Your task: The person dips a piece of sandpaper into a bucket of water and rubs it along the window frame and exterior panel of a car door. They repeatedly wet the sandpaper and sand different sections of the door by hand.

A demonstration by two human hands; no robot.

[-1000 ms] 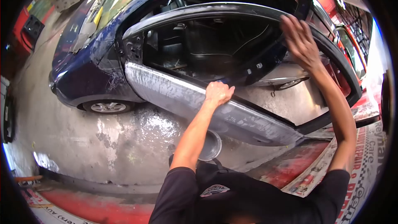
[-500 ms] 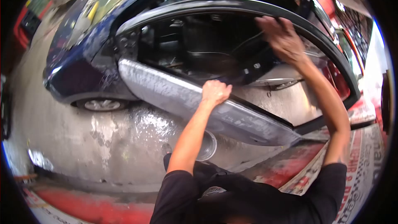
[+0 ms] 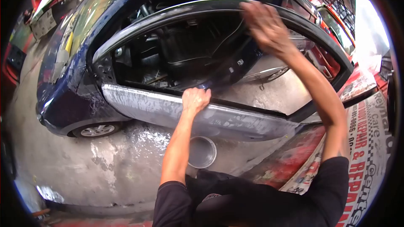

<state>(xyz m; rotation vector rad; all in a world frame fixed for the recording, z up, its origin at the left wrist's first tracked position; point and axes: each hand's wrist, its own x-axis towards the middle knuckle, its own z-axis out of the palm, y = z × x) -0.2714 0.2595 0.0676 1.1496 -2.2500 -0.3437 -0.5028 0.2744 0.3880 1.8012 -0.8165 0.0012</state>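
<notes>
My left hand [image 3: 196, 100] is closed over the window sill of an open car door [image 3: 168, 108], whose lower panel is patchy grey and looks wet. My right hand [image 3: 269, 31] is raised to the upper window frame [image 3: 202, 6] of that door. Its fingers are stretched out and slightly smeared by motion, with the tips at the frame's top edge. Nothing shows in that hand, though its palm side is hidden. The door belongs to a dark blue car [image 3: 63, 96] with scuffed patches on its front fender.
A bucket [image 3: 202, 152] stands on the wet concrete floor [image 3: 113, 164] just below the door. A printed banner [image 3: 366, 143] lies along the right side. Another vehicle with red parts [image 3: 336, 25] is behind the car. The seats show through the window opening.
My view has shifted, bringing more of the bucket and banner into sight. My right hand is nearer the top middle of the window frame. My left hand still grips the sill.
</notes>
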